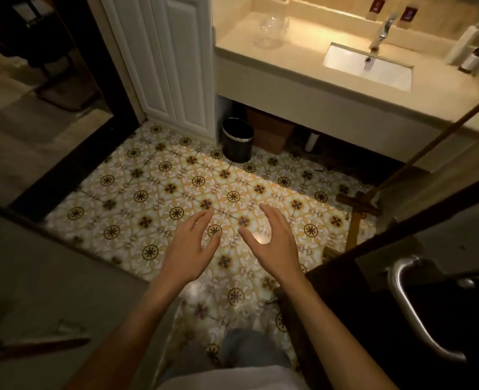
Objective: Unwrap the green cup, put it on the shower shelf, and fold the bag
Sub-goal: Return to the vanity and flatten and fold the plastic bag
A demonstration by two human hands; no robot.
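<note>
My left hand (191,243) and my right hand (272,237) hover side by side over the patterned floor tiles (176,175), palms turned toward each other, fingers relaxed and spread. Neither hand holds anything. No green cup, bag or shower shelf shows in the head view. A clear wrapped or glass item (270,30) stands on the vanity counter (289,52) at the upper middle; what it is I cannot tell.
A sink (373,68) with a chrome tap (381,32) sits in the counter, a dark bottle (477,54) at its right. Under the counter stands a black bin (236,139). A white door (162,60) is at the upper left. A glass door with a metal handle (412,302) lies at my right.
</note>
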